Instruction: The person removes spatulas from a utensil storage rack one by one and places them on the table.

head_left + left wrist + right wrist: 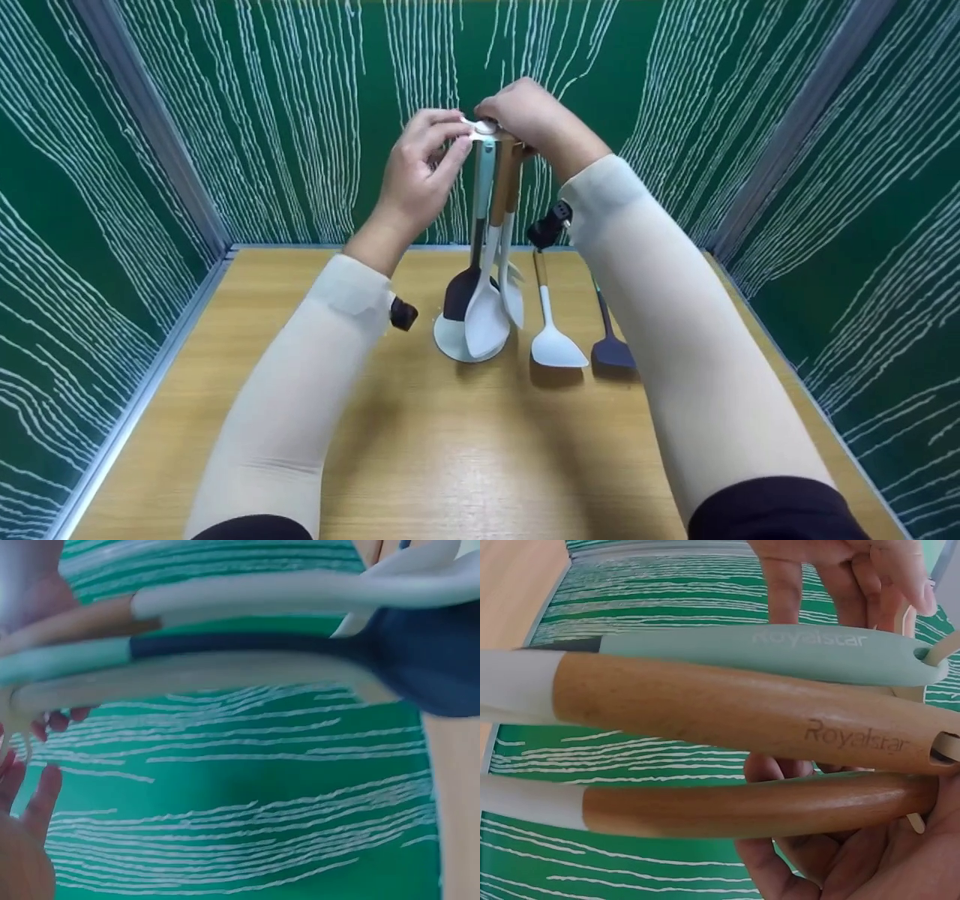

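Note:
A utensil stand (448,343) with a round white base holds several hanging utensils. My left hand (416,172) pinches the left rim of its hook top, thumb below and fingers above. At the top right, my right hand (536,116) curls its fingers behind the wooden handle (757,808) of a white utensil (513,300); a pale hook tip shows by the handle's end. Hanging in front are a white spoon (486,326) with a wooden handle and a dark utensil (460,294) with a mint handle (67,660). The spoon partly covers the other heads.
Right of the stand, a white turner (556,349) with a wooden handle and a dark turner (613,352) lie on the wooden table (450,465). My right sleeve partly covers the dark one. Green walls (300,135) with white streaks enclose the back and sides.

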The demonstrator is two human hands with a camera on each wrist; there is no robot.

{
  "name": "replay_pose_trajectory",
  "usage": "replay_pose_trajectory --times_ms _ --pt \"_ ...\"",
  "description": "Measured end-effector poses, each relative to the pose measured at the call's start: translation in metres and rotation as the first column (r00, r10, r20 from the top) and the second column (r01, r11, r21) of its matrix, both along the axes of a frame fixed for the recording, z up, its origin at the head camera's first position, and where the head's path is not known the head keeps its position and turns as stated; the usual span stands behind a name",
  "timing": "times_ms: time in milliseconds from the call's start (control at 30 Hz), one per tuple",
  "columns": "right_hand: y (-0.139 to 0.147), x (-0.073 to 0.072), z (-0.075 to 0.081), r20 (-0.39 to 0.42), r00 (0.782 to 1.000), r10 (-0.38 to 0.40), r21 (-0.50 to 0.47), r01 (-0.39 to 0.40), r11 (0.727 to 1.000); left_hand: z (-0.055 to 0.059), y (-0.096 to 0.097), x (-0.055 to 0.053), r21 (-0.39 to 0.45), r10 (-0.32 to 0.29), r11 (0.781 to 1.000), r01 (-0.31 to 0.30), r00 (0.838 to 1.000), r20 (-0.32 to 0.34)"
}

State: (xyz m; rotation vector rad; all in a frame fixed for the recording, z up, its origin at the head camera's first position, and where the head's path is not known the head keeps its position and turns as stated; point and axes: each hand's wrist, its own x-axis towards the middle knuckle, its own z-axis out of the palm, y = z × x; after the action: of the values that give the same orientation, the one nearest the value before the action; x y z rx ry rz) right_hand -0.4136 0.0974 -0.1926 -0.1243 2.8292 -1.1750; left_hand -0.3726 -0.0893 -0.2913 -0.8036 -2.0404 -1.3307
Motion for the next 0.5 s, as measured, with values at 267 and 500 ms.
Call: replay_pose_trajectory --times_ms 267,500 --pt "0.001 0.001 -0.001 -0.011 1.0 0.003 -0.016 -0.003 1.0 -0.047 0.007 0.012 0.084 0.043 0.995 -0.059 0.982 0.185" --pt "0.002 0.003 -0.003 -0.012 1.0 -0.003 -0.05 0.002 0.999 -0.075 0.018 0.021 -0.022 0.002 1.0 0.007 0.931 0.365"
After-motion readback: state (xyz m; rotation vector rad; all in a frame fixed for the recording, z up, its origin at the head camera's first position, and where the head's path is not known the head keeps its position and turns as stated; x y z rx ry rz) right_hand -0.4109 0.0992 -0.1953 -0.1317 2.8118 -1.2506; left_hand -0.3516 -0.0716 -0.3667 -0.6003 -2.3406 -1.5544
